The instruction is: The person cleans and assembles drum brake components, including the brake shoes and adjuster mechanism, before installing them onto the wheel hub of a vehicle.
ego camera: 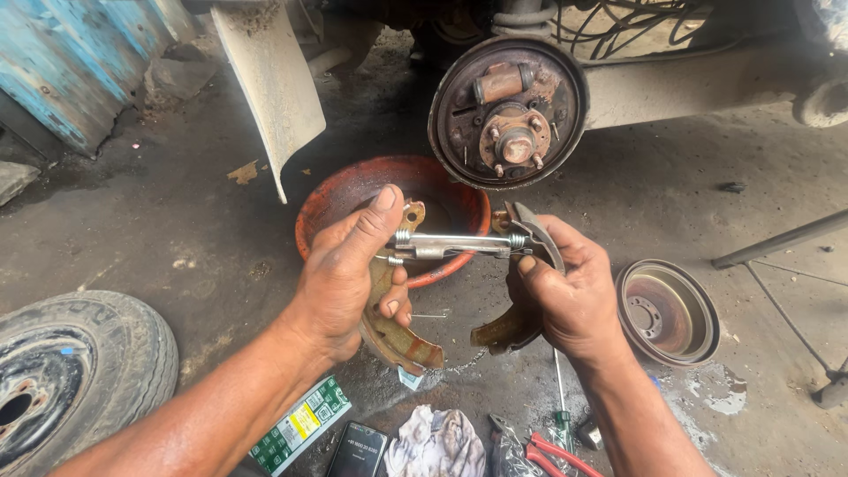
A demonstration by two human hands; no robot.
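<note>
Left hand (349, 278): closed around left brake shoe (389, 327). Right hand (565, 296): closed around right brake shoe (517, 322). Adjuster bar with springs (455, 245) joins both shoes, held above orange basin (340, 199). Nearby: backing plate with hub (508, 110), brake drum (667, 311), tyre (84, 371).

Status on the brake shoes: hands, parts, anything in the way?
Left hand grips left brake shoe; right hand grips right brake shoe. Adjuster bar and spring span both. Nothing between the shoes.
</note>
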